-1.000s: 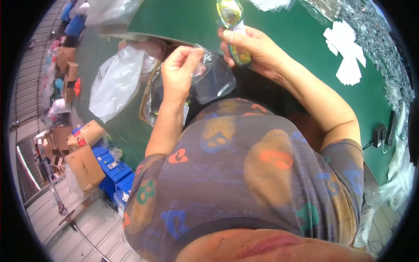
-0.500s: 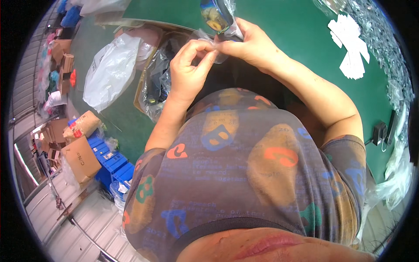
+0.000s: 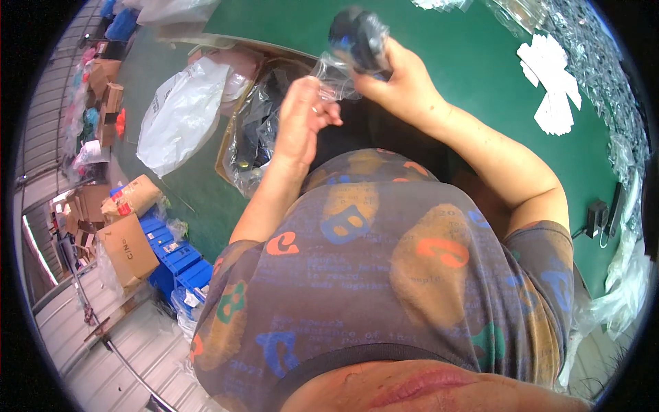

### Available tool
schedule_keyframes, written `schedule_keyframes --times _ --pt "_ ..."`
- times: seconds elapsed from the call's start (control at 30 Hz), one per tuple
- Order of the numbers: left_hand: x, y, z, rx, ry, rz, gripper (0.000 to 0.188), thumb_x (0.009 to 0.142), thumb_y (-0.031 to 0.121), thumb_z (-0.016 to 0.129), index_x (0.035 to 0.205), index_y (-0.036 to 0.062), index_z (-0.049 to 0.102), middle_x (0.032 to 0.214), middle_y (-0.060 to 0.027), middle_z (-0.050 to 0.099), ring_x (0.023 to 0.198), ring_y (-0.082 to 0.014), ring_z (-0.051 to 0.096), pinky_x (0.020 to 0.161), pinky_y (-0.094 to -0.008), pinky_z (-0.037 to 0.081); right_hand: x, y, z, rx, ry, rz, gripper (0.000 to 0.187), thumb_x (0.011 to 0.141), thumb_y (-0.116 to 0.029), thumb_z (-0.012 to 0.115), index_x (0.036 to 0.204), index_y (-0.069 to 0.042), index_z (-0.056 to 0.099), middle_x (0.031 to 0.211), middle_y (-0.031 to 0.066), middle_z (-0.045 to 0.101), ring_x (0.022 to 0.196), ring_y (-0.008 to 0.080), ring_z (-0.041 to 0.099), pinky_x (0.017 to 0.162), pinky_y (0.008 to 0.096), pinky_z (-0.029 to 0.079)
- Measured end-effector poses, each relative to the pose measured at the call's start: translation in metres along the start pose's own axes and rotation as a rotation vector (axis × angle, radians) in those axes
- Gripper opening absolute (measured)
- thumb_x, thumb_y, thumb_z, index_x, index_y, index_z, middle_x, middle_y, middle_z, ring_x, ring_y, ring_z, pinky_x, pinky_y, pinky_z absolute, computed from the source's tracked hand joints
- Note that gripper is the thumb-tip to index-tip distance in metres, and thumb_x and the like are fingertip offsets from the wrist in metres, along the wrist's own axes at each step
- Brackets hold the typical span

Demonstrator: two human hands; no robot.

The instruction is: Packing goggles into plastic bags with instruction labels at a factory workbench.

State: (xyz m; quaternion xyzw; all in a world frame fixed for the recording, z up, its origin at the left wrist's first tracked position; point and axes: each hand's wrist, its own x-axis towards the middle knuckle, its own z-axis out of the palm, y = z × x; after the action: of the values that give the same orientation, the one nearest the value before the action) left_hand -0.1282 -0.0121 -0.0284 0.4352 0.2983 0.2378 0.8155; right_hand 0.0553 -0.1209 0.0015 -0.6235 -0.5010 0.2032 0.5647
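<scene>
My right hand [image 3: 401, 79] is closed around a dark, glossy, rounded object [image 3: 358, 40], which is blurred by motion, so its kind is hard to make out. A clear plastic bag [image 3: 336, 74] hangs from the object toward my left hand [image 3: 303, 118]. That hand is closed, its fingertips at the bag's near-left edge in what looks like a pinch. Both hands are raised over the near edge of the green table [image 3: 467, 75], just above my lap.
Left of my left arm stands an open cardboard box [image 3: 226, 147] with plastic-wrapped dark items. A white plastic bag [image 3: 180, 117] lies beside it. White paper slips [image 3: 552, 82] and many clear wrapped packets [image 3: 597, 75] lie on the right. Blue crates [image 3: 175, 254] stand lower left.
My right hand has turned the dark object and shifted slightly right. My left hand has moved away from my right hand, with the clear plastic now spread between them.
</scene>
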Motion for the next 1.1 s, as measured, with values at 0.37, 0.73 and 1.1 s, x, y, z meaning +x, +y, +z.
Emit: schedule_keyframes --times 0.37,0.73,1.1 --pt "0.029 0.053 -0.003 1.318 0.168 0.954 0.037 0.090 -0.006 0.059 0.124 0.0071 0.067 0.104 -0.0076 0.059 0.092 -0.0225 0.062 0.082 -0.0327 0.052 -0.001 -0.030 -0.008 -0.342 -0.359 -0.005 0.058 0.086 -0.050 0.072 0.110 0.000 0.056 0.096 0.0210 0.067 0.088 0.0401 0.066 0.077 0.0457 0.053" --pt "0.023 0.060 -0.002 0.763 0.061 0.485 0.017 0.094 -0.003 0.064 0.110 0.0004 0.065 0.095 -0.0001 0.064 0.081 -0.0052 0.060 0.074 -0.0194 0.049 -0.005 -0.011 -0.009 -0.704 -0.295 -0.277 0.042 0.091 -0.026 0.068 0.121 -0.001 0.052 0.099 0.0163 0.064 0.085 0.0339 0.068 0.073 0.0435 0.056" --pt "0.014 0.059 0.027 0.965 0.134 0.721 0.007 0.089 0.006 0.073 0.094 0.0006 0.071 0.083 -0.0025 0.067 0.072 -0.0077 0.060 0.065 -0.0234 0.048 -0.007 -0.014 -0.010 -0.875 -0.315 -0.285 0.034 0.089 -0.026 0.070 0.107 -0.002 0.054 0.086 0.0133 0.063 0.074 0.0302 0.068 0.067 0.0399 0.056"
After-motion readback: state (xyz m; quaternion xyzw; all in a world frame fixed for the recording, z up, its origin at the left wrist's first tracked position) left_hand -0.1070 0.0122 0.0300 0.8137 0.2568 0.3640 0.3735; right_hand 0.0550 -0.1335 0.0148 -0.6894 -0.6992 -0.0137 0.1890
